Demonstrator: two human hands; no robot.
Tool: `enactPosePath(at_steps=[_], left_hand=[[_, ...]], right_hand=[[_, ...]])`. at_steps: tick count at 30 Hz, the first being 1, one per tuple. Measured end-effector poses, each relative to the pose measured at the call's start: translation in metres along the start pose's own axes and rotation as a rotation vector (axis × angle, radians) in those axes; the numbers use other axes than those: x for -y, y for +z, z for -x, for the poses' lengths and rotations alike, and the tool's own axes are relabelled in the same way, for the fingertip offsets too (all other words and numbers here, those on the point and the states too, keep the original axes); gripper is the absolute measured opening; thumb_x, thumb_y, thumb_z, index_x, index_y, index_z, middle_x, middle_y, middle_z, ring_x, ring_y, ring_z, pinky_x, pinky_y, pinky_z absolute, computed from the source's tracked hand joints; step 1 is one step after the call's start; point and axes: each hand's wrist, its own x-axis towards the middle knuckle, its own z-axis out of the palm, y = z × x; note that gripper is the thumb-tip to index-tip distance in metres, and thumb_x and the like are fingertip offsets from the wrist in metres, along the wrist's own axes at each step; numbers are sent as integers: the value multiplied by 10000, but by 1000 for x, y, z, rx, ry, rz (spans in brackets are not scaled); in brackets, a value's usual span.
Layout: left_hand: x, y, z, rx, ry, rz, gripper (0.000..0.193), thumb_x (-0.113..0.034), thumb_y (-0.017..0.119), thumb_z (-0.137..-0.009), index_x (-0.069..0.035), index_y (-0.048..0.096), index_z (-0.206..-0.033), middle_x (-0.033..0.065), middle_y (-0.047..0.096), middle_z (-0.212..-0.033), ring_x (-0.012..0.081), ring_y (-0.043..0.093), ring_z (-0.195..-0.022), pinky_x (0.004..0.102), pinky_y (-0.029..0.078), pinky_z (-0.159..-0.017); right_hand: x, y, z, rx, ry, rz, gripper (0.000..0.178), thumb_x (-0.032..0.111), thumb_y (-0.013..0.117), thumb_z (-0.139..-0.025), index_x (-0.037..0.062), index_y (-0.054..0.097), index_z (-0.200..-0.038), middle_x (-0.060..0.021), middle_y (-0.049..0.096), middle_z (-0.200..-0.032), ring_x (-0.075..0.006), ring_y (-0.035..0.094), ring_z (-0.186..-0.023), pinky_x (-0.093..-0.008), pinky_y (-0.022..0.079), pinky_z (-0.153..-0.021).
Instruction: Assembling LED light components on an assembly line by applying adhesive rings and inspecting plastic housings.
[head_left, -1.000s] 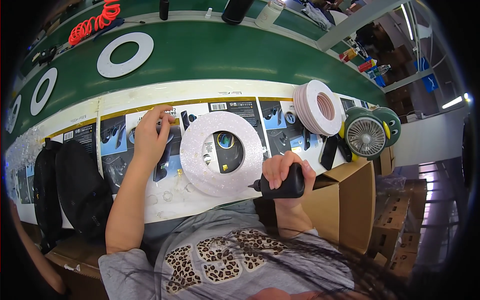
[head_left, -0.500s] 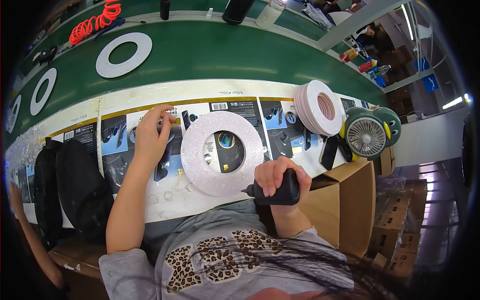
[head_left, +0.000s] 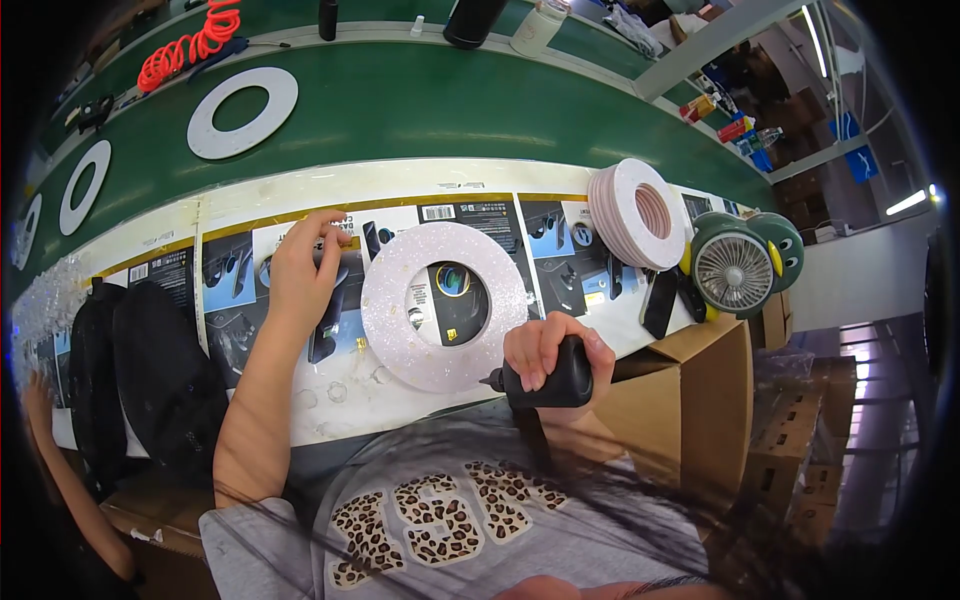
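A flat white speckled ring lies in front of me on the printed sheets covering the bench. My right hand is wrapped round a black squeeze bottle. Its narrow nozzle points left, close by the ring's lower right edge; I cannot tell whether it touches. To the ring's left, my left hand hovers over or rests on the sheets, fingers loosely bent and apart, with nothing in it. A stack of similar rings leans at the back right.
A green strip behind the bench carries more white rings. To the right are a green fan and an open cardboard box. Black bags lie at left, near another person's arm.
The rings on the green strip have shifted slightly left. My right hand and the bottle have moved a little left. Hair strands now spread across the lower view. My left hand stays put.
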Motion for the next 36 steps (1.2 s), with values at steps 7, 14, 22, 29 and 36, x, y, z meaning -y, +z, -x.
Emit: enactPosePath(at_steps=[7, 14, 22, 29, 36], left_hand=[[-9, -1, -1, -52, 46, 9, 193, -22, 537, -872, -34, 598, -1054, 101, 669, -874, 250, 644, -831, 341, 493, -755], [-88, -26, 8, 120, 344, -131, 340, -58, 651, -788, -54, 597, -1124, 144, 615, -1139, 320, 571, -1074, 387, 442, -929], [-135, -29, 26, 536, 368, -241, 604, -179, 791, -695, -50, 531, -1224, 158, 533, -1277, 340, 489, -1201, 424, 387, -1021], [-136, 18, 70, 667, 538, -517, 565, -147, 679, -725, -34, 519, -1255, 98, 592, -1032, 252, 578, -1037, 474, 376, -1025], [-133, 23, 58, 721, 601, -560, 485, -69, 606, -757, -31, 524, -1233, 88, 592, -940, 238, 597, -941, 487, 375, -1018]], right_hand=[[4, 7, -4, -97, -35, 19, 446, 407, 289, -953, 86, 435, -680, -36, 474, -562, -129, 427, -503, -274, 347, -566], [8, 0, -5, -115, -82, -67, 447, 404, 274, -964, 83, 439, -701, -31, 468, -571, -136, 427, -514, -273, 344, -572], [16, -12, -8, -255, -38, -233, 437, 409, 290, -958, 65, 464, -752, -30, 444, -563, -143, 408, -525, -284, 334, -586], [34, -36, -11, -318, -132, -463, 403, 401, 328, -959, 71, 451, -762, -27, 403, -598, -136, 379, -553, -280, 341, -599], [47, -60, -5, -345, -139, -645, 349, 378, 395, -948, 97, 436, -745, -6, 390, -597, -116, 380, -548, -273, 340, -613]])
